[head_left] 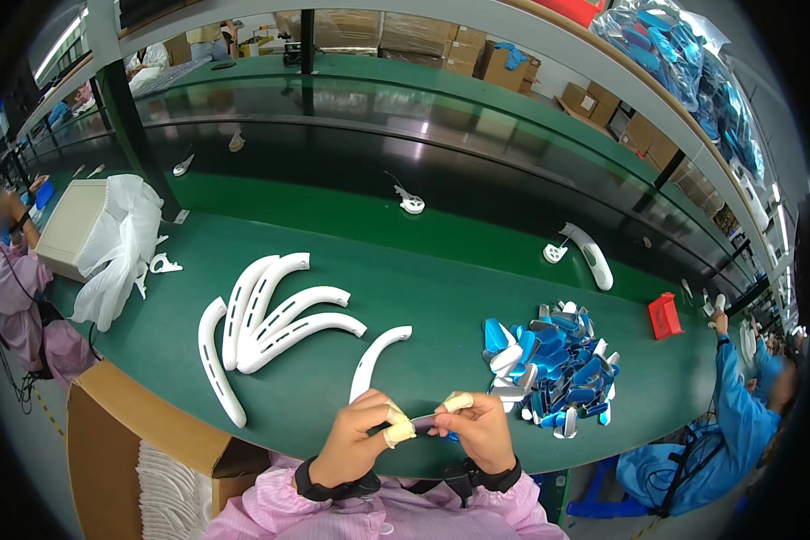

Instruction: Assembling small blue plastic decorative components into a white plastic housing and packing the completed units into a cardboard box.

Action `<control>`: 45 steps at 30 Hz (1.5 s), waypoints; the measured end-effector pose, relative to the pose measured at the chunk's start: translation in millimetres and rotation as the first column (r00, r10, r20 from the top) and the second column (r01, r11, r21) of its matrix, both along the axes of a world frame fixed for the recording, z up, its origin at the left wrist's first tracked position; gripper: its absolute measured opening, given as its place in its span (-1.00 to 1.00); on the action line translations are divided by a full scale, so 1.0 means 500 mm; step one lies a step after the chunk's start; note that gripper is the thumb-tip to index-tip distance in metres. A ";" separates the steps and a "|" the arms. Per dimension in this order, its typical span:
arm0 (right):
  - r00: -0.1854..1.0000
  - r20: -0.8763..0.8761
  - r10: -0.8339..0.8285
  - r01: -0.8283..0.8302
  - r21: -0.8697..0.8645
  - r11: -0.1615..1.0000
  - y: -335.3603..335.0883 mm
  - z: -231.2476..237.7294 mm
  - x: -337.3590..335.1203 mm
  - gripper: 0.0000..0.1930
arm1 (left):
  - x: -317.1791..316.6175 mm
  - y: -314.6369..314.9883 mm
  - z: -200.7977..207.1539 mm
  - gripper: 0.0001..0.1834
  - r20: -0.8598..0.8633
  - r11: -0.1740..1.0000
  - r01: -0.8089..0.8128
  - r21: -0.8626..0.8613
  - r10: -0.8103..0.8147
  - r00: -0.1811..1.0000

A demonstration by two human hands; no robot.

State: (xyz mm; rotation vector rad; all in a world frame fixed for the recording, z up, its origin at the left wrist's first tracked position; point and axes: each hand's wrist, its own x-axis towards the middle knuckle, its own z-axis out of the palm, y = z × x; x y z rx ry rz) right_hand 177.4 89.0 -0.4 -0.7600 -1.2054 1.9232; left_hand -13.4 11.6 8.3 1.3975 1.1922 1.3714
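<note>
Your left hand (353, 439) and right hand (482, 434) grasp one small, dark, thin piece (423, 422) between their fingertips (pale yellow covers sheathe several). Just beyond the left fingers lies one white, curved plastic shell (374, 356); farther left, five similar shells (290, 337) fan out. Beyond and right of the right fingers rests a heap of blue and silver, tongue-shaped pieces (558, 364).

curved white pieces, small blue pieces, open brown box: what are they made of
Curved white pieces: probably moulded plastic, smooth, softly glossy. Small blue pieces: shiny, reflective; plastic or metal, perhaps film-covered. Open brown box: likely cardboard, matt brown flaps.
</note>
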 end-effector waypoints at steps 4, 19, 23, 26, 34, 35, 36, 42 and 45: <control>0.962 -0.225 0.154 -0.192 -0.159 0.968 0.011 -0.003 0.009 -0.91 | -0.010 0.006 0.013 -0.92 -0.097 0.967 0.177 0.183 -0.162 0.982; 0.983 -0.182 0.009 -0.053 -0.244 0.968 0.029 0.025 0.025 -0.80 | -0.019 -0.005 -0.008 -0.30 -0.426 0.886 -0.461 0.049 0.437 0.793; 0.994 -0.072 -0.087 0.081 -0.090 0.993 0.034 0.021 0.015 -0.71 | -0.022 -0.026 -0.019 -0.21 -0.223 0.903 -0.317 -0.290 0.258 0.940; 0.996 0.033 -0.079 0.079 0.015 0.997 0.033 0.020 -0.005 -0.72 | -0.025 -0.025 -0.034 -0.19 0.063 0.923 -0.225 -0.312 0.256 0.965; 0.982 0.168 0.085 -0.099 0.081 0.992 0.033 0.050 -0.055 -0.72 | -0.026 -0.024 -0.004 -0.17 0.711 0.930 0.217 -0.297 0.064 0.700; 0.980 0.187 0.062 -0.081 0.096 0.992 0.030 0.052 -0.058 -0.72 | -0.025 -0.025 -0.002 -0.17 0.730 0.932 0.216 -0.290 0.070 0.680; 0.978 0.205 0.040 -0.064 0.112 0.992 0.026 0.054 -0.062 -0.72 | -0.023 -0.026 0.001 -0.17 0.747 0.935 0.214 -0.284 0.076 0.660; 0.938 0.340 -0.074 -0.059 0.363 0.930 0.006 0.048 -0.055 -0.70 | -0.021 -0.026 0.006 -0.15 0.832 0.930 0.253 -0.266 0.088 0.548; 0.874 0.439 -0.208 -0.100 0.580 0.808 -0.008 0.059 -0.061 -0.68 | -0.016 -0.028 -0.006 -0.09 0.821 0.941 0.246 -0.231 0.052 0.569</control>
